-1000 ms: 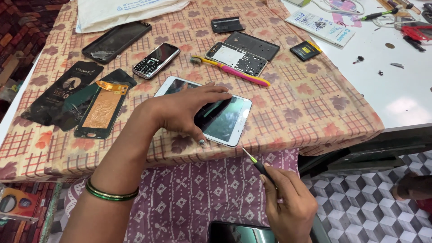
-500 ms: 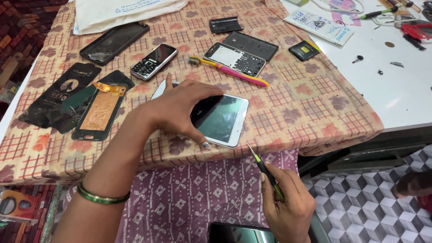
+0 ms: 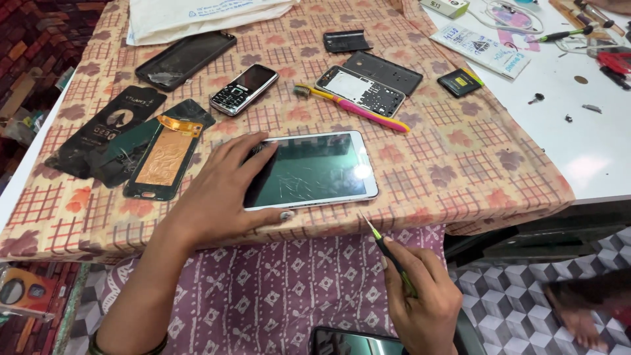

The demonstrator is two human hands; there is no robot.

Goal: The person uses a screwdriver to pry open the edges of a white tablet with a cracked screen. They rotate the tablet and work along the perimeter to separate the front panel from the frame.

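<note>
**Cracked phone held flat at the table's near edge**

Looking down from the head camera, the table point(image 3: 595, 158) shows a white top, with a checked cloth point(image 3: 460, 151) of orange and brown leaf prints covering its left part and hanging over the near edge. A white phone point(image 3: 310, 169) with a cracked dark screen lies flat on the cloth, close to that near edge. The left hand point(image 3: 220, 197) rests on the phone's left end, fingers spread apart across the glass and the thumb pressed along the phone's near side. The right hand point(image 3: 424, 306) hangs below the table edge, over a purple patterned lap, its fingers closed around a thin screwdriver point(image 3: 389, 253) whose yellow-green tip points up toward the phone's near right corner without touching it.

Farther back on the cloth lie a keypad phone point(image 3: 244, 89), a pink and yellow toothbrush point(image 3: 351, 107) and a bare phone frame point(image 3: 356, 91) just behind it. Toward the left edge sit dark back covers point(image 3: 105, 128) and a panel with copper foil point(image 3: 164, 158). A small battery point(image 3: 461, 82) lies at the cloth's right edge, and loose screws and tools are scattered over the bare white top at the far right corner. A grey cube-pattern floor point(image 3: 519, 309) shows beneath the table on the right.
</note>
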